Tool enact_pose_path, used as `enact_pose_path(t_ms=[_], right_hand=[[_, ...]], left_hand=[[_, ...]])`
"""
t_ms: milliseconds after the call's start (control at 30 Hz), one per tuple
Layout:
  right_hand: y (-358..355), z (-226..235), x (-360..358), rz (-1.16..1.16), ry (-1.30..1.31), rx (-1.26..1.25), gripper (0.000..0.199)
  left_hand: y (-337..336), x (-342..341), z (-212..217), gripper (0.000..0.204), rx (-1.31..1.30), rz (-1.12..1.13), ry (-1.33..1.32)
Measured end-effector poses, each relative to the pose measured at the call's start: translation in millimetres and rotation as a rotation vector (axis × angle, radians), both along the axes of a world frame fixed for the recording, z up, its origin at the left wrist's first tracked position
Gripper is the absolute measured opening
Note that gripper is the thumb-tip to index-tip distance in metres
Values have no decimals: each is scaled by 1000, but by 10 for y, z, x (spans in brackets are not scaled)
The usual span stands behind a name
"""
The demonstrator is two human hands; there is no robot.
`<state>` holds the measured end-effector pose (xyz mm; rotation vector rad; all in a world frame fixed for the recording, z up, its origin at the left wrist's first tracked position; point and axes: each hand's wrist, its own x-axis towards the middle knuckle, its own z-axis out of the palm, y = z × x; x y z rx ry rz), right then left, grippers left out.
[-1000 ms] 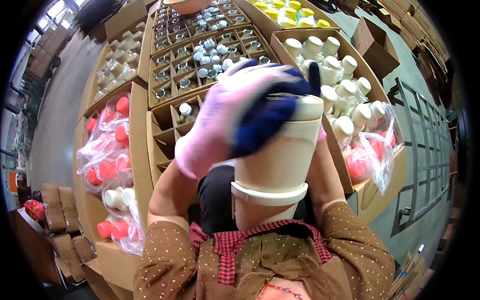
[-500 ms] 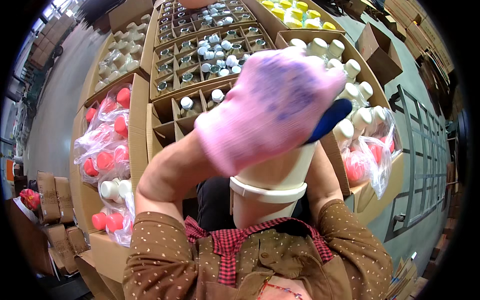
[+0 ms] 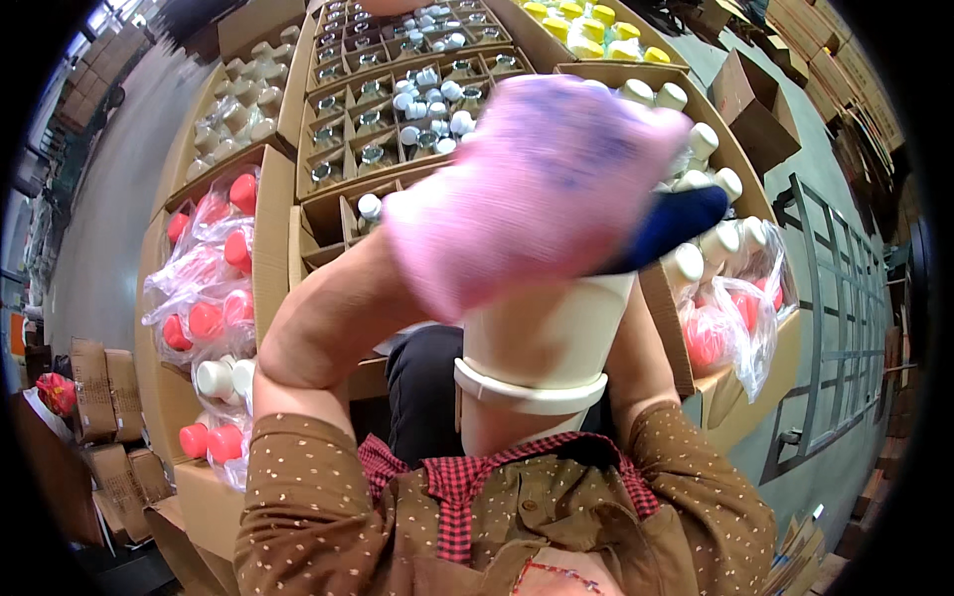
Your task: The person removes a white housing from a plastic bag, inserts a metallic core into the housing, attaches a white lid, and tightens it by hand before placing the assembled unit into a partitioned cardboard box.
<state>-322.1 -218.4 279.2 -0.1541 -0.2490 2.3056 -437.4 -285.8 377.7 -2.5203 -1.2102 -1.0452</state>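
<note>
Nearest: my brown dotted sleeves [image 3: 298,497] and the checked collar [image 3: 455,526], w/ dark trousers [image 3: 422,372] below. The cream container [image 3: 542,333] is right in front of my chest, betw. my forearms; base hidden behind the collar, so can't tell what it rests on. My L hand [image 3: 547,179], in a pink glove w/ a dark blue side, is over its top end, fingers bunched. Can't tell if it's gripping or just resting, b/c the glove hides the contact. R forearm [image 3: 641,353] runs up along the far side; the R hand is out of sight, so no idea of its hold.

Container looks like stiff, smooth plastic, prob. light if there's nothing in it (can't see in) and maybe a bit slippery in gloves. Not esp. fragile, I'd say. Best hold: around the wall just above the raised ring [image 3: 532,400], w/ the other palm on top.

Next out: L box [image 3: 275,268] w/ red-capped bottles [image 3: 238,251] in clear bags; R, cream-capped bottles [image 3: 684,263]. Ahead, a divided carton w/ glass bottles [image 3: 371,156] and loose white caps [image 3: 434,104]. Farther: yellow-capped bottles [image 3: 588,30], a brown carton [image 3: 750,109], and a metal frame [image 3: 850,308] off R.
</note>
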Motion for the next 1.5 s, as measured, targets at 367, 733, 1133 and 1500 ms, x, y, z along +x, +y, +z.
enact_pose_path(t_ms=[367, 733, 1133, 1500], right_hand=[[-339, 162, 259, -198, -865, 871, 84], [-25, -328, 115, -87, -213, 444, 77], [-13, -67, 333, 47, -484, 822, 68], [233, 926, -17, 574, -1187, 1689, 26]], left_hand=[[-207, -663, -686, 36, -251, -326, -651], [17, 217, -141, 16, 192, 53, 179], [-308, -682, -873, 21, -31, -37, -700], [-1399, -1074, -2298, 45, -1027, 682, -1433]])
